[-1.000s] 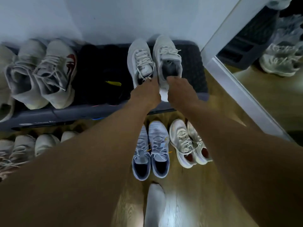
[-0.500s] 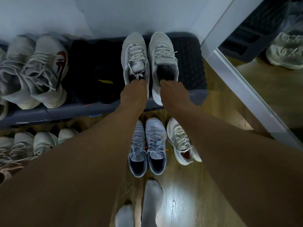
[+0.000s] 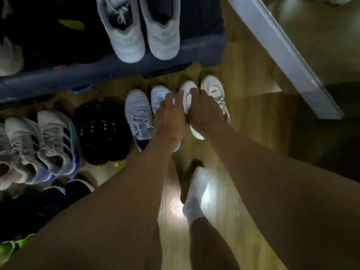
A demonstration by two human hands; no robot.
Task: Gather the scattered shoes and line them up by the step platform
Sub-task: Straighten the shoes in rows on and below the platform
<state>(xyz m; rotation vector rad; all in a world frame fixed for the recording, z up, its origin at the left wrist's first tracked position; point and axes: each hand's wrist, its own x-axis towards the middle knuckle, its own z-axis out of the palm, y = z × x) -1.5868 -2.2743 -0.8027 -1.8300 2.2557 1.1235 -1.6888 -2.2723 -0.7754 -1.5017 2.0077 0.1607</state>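
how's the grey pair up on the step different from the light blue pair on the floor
The grey pair sits on the step platform; the light blue pair sits on the wood floor below it. No hand touches the grey pair; the left hand covers one light blue shoe. Both are laced sneakers, toes pointing away from the person.

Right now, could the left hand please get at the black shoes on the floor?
Probably yes: the left hand rests over the blue shoes, right beside the black shoes, whose tops are uncovered.
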